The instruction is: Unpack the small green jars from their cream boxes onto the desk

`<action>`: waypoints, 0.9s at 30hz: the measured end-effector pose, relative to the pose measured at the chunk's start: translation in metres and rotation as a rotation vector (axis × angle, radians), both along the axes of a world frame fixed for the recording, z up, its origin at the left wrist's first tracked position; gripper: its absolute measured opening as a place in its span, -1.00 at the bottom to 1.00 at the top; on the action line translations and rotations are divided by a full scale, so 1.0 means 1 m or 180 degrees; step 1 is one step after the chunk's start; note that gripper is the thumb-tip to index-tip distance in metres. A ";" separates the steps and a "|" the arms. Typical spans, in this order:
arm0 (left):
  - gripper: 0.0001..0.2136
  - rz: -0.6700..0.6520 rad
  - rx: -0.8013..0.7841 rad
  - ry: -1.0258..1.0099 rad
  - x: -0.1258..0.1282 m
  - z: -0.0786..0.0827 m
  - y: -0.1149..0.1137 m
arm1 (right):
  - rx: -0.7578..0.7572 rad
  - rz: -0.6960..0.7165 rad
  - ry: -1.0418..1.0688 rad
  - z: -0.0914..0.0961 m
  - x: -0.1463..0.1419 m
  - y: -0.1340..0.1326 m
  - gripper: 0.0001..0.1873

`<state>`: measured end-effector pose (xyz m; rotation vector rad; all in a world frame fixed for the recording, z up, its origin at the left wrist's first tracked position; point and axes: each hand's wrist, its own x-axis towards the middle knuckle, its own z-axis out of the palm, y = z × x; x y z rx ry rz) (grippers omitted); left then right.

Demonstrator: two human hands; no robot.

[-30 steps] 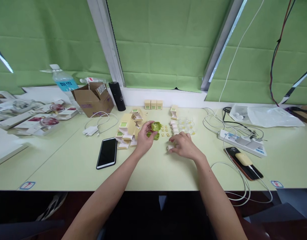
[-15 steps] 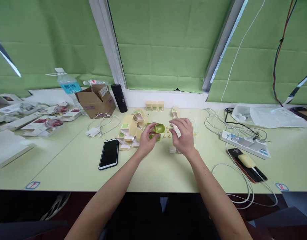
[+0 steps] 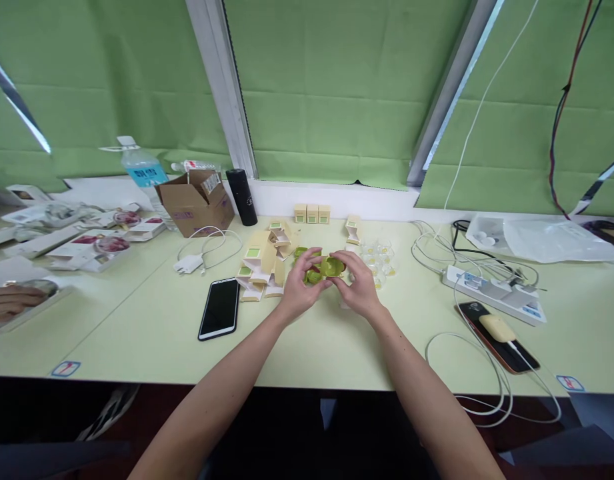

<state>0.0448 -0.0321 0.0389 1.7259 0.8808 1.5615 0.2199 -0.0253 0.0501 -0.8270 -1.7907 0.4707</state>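
A small green plastic case (image 3: 333,267) is held up over the table between my two hands. My left hand (image 3: 297,291) has its thumb and fingers closed on the case's left side. On its right side, my right hand (image 3: 359,287) pinches it with thumb and fingertips. More green pieces (image 3: 313,275) show behind my left fingers, partly hidden. Right of my right hand lies a cluster of clear round plastic pieces (image 3: 379,253) with yellow bits in them. Several opened cream cartons (image 3: 261,263) are heaped just left of my left hand.
Three small cream boxes (image 3: 312,213) line the back, with another cream box (image 3: 353,230) to their right. A phone (image 3: 219,308) lies left; a power strip (image 3: 494,293) and cabled phone (image 3: 499,337) lie right. Another person's hand (image 3: 14,301) rests over a white box at far left.
My right hand has moved down and left onto the green case, which now sits between both hands. The clear plastic pieces show more fully. Another person's hand has appeared at the far left.
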 end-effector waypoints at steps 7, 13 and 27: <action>-0.63 0.0107 -0.0278 -0.0090 -0.002 0.001 0.002 | -0.1522 0.0975 0.1800 0.003 0.002 0.007 -0.39; -0.51 -0.0134 -0.0369 0.0031 0.000 -0.001 0.001 | -0.1720 0.1088 0.1589 -0.001 -0.004 0.006 -0.39; -0.44 -0.0679 -0.0849 -0.0131 0.005 0.001 -0.001 | -0.1599 0.0949 0.1393 -0.006 -0.005 0.008 -0.39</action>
